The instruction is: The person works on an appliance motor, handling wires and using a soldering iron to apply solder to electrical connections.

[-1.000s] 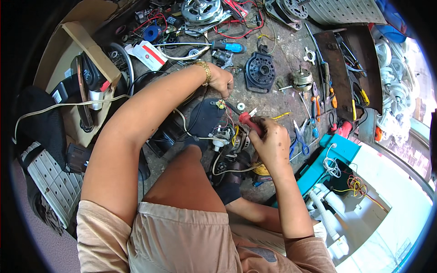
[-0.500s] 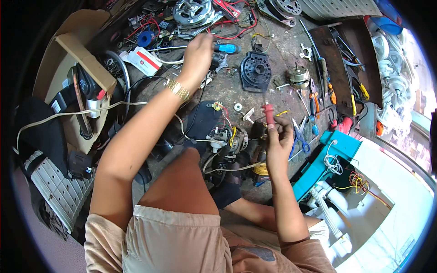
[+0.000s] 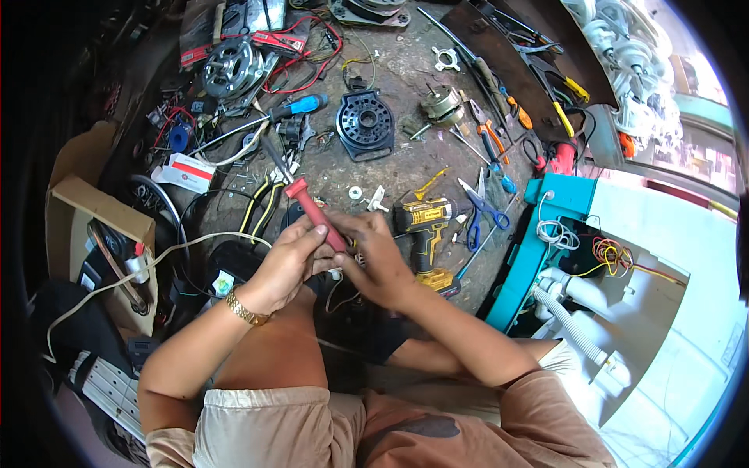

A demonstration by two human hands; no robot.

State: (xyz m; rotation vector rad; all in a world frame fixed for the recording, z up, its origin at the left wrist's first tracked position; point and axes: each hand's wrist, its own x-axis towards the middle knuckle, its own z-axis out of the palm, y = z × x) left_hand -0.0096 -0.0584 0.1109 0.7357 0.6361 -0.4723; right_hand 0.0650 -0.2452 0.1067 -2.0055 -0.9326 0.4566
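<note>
In the head view, a cardboard box (image 3: pixel 101 206) at left holds dark items (image 3: pixel 115 253); a brown metal tray (image 3: pixel 581 51) at upper right holds pliers (image 3: pixel 538 48). Above the lap, the left hand (image 3: pixel 282 269) grasps a red-handled screwdriver (image 3: pixel 316 213), its long axis slanting, tip up-left. The right hand (image 3: pixel 382 261) meets the handle's lower end; its fingers blur, so I cannot tell their grip.

Brown short-sleeved shirt (image 3: pixel 538 421), pale beige shorts (image 3: pixel 269 425), gold-coloured left wristband (image 3: pixel 246 308), perhaps a watch.
</note>
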